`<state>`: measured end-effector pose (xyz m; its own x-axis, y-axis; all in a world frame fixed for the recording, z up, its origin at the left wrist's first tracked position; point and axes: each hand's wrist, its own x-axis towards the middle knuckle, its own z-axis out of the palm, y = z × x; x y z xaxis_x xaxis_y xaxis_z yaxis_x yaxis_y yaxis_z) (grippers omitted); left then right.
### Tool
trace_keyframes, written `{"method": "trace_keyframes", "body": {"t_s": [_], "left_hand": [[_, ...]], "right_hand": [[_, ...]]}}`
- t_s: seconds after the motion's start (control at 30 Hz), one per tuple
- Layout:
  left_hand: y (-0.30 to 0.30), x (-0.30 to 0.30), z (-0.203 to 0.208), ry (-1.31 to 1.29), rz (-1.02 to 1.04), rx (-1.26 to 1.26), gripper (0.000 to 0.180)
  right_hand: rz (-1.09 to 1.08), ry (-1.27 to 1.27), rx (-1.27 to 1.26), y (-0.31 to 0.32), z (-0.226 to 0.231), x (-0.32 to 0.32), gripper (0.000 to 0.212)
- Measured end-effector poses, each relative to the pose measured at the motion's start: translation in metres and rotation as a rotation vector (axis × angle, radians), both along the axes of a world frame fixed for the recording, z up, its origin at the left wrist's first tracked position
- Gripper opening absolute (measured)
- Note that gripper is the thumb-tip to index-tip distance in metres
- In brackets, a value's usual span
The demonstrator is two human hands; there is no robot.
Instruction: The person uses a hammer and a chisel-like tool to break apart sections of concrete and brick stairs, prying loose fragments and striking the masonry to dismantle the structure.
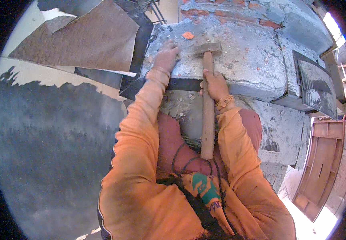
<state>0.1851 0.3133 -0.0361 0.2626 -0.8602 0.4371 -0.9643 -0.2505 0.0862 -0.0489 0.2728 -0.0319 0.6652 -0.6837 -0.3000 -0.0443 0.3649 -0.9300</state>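
Observation:
My right hand [216, 85] is wrapped round the wooden handle of a hammer [207, 108]. Its metal head rests on or just above a rough grey concrete ledge [247, 60]; I cannot tell which. The long handle runs back toward my body, its end above my lap. Farther left, my left hand [166, 56] lies palm down on the same ledge, fingers somewhat spread and blurred, with nothing visible in them. Between and beyond the hands lies a small orange brick fragment [188, 35], with crumbs of rubble around it.
Exposed brickwork [229, 14] rises behind the ledge. A torn brown sheet [89, 38] juts out at upper left, above a large dark panel [53, 148]. To the right are a dark curved plate [319, 86] and a reddish-brown framed panel [319, 164]. Dark cords [187, 162] hang over my lap.

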Motion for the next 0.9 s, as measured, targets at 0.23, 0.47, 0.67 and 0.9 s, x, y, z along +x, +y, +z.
{"method": "trace_keyframes", "body": {"t_s": [0.23, 0.47, 0.67, 0.9], "left_hand": [[-0.038, -0.014, 0.035, 0.042, 0.002, 0.053, 0.019], [-0.03, 0.01, 0.058, -0.032, 0.201, 0.391, 0.021], [-0.014, -0.025, 0.041, -0.109, -0.094, 0.152, 0.029], [0.012, -0.048, 0.045, 0.094, 0.196, 0.361, 0.022]], "right_hand": [[0.035, 0.029, -0.022, -0.014, -0.012, -0.003, 0.033], [0.012, 0.01, 0.063, -0.009, 0.002, -0.002, 0.031], [0.03, -0.015, 0.097, -0.012, -0.003, -0.005, 0.033], [0.014, 0.007, 0.13, -0.013, -0.01, -0.005, 0.032]]}}
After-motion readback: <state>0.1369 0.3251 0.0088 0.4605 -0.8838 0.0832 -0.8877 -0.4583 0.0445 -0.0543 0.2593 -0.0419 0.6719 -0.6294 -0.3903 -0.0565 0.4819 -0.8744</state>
